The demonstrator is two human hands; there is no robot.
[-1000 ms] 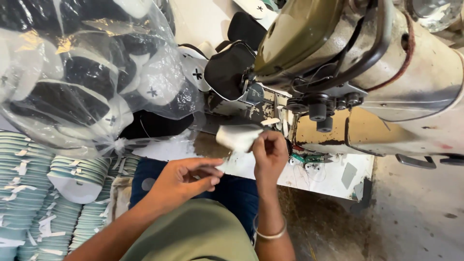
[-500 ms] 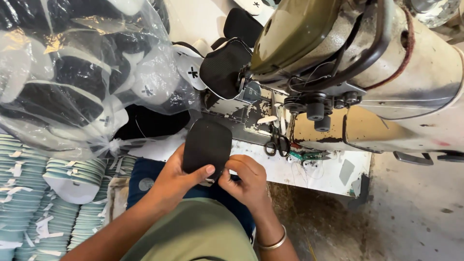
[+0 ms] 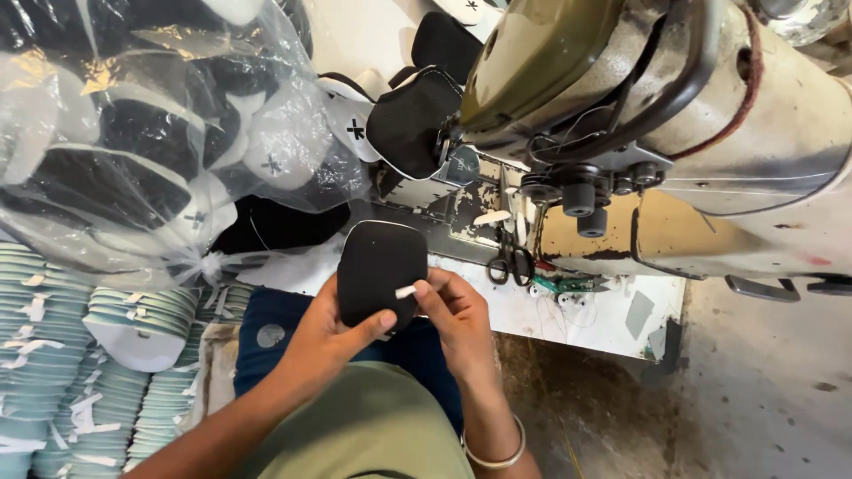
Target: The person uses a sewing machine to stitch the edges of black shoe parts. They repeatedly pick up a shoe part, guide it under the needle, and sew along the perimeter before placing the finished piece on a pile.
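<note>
Seen from the head camera, the left hand (image 3: 333, 333) is gripping a black fabric panel (image 3: 382, 270) above the lap, just before the tabletop (image 3: 586, 306), while the right hand (image 3: 457, 315) fingers are pinching a small white strip (image 3: 406, 291) against it, scissors (image 3: 510, 262) lying beneath the sewing machine (image 3: 674, 115).

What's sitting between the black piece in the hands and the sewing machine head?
In the head view, black-handled scissors lie on the worn white table between the black fabric piece and the sewing machine, with green scraps beside them.
</note>
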